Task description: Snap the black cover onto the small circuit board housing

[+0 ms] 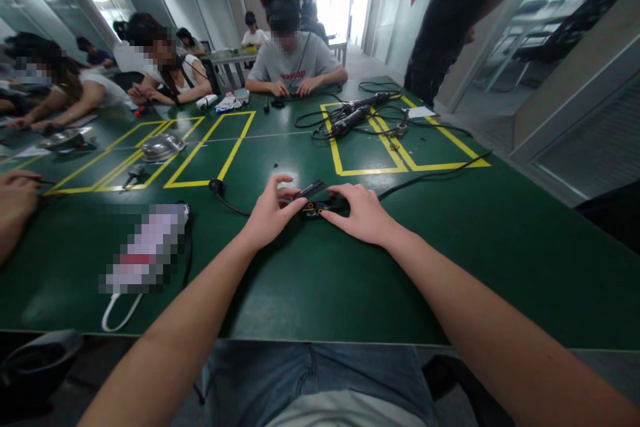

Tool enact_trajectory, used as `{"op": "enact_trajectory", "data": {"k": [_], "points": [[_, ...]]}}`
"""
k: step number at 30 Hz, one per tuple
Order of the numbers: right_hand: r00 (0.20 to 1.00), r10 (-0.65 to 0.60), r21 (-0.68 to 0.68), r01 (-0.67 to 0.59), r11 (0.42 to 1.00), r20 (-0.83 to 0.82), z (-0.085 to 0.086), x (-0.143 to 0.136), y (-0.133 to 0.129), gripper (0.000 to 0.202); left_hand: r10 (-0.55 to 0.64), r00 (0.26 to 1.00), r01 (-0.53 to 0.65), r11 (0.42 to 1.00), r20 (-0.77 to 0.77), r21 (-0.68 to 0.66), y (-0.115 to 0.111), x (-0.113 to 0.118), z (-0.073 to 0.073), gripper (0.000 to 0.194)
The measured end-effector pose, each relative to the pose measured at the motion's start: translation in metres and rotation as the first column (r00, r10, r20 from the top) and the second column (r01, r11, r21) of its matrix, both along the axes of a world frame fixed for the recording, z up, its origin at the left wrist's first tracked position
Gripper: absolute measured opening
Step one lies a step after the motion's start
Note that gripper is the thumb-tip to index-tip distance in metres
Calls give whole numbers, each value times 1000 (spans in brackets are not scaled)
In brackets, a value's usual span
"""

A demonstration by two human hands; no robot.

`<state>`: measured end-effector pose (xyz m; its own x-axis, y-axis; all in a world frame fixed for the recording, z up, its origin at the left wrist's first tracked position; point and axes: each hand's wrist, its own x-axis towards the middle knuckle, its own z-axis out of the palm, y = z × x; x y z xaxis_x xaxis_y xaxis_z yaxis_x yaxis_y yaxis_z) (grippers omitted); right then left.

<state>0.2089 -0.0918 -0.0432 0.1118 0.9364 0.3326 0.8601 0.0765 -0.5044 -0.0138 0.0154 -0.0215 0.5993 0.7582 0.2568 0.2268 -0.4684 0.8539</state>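
1. The black housing (313,211) lies near the middle of the green table (300,300), between the two hands; its inner parts are too small to make out surely.
2. The left hand (273,212) is half curled, thumb and fingers pinching the black cover (313,189), tilted above the housing.
3. The right hand (363,212) is loosely bent, its thumb and fingers holding the housing's right end.
4. A cable runs left to a black plug (216,185); a black cord (430,177) leads away right.
5. Near left lies a pixelated pale object (150,247) with a white strap (120,320).
6. Black tools (357,113) lie far right.
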Motion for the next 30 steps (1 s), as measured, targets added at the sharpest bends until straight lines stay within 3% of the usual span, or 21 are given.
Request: {"op": "enact_trajectory", "data": {"k": [3,5,10,15,20,30], "points": [[1000,1,-5,-1,1000,-15,0,0,0,38,195,976,-180,972,-94,150,6,-3,-1,28],[1000,1,-14,-1,1000,-17,1,1,0,25,267,942,-212,943,-202,255,10,-5,-2,21],[1000,6,-19,-6,1000,-27,5,4,0,11,235,926,-131,934,-295,332,13,-7,-2,11],[1000,17,-3,-17,1000,-12,5,6,-1,7,159,940,27,847,-301,531,4,-9,7,11],[998,61,4,-61,998,-29,6,8,-5,4,-22,897,234,871,-441,433,-6,-10,14,12],[990,97,44,-93,995,-102,12,7,-9,3,12,886,194,898,-463,395,-8,-8,13,11]]}}
